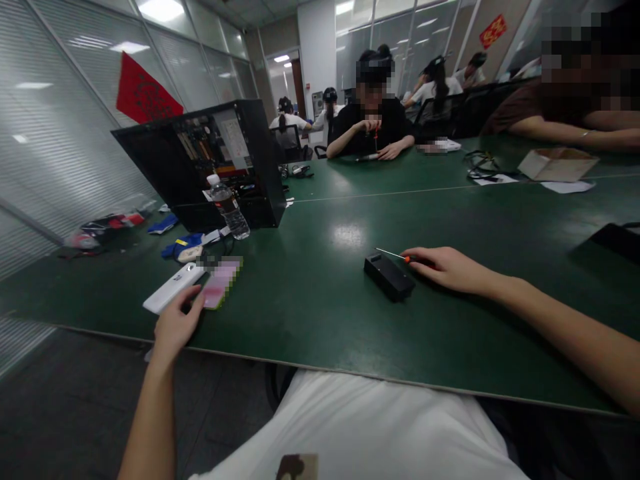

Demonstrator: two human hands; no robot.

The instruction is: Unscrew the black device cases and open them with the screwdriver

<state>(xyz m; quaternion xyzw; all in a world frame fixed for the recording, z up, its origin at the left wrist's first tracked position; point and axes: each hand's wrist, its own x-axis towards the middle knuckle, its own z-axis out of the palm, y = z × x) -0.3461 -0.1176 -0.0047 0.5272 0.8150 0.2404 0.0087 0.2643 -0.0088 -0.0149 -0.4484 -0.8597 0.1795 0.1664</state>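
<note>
On the right of the green table, my right hand [450,269] is closed around a thin screwdriver [407,259] with an orange-red collar; its handle is mostly covered by the fingers. The metal shaft points left, over the far end of a small black box [389,275] lying flat on the table. My left hand [176,325] rests at the front left edge, its thumb and index finger apart. It lies against a white, rounded slab [173,288] and a pink, partly blurred phone-like slab [223,283]. I see no thing lifted in it.
An opened black computer case [261,163] stands at the left, with a water bottle [229,208] in front. Blue gloves [183,245] lie nearby. Across the table sits a person [370,113]; a cardboard box [557,165] and cables [483,163] lie far right.
</note>
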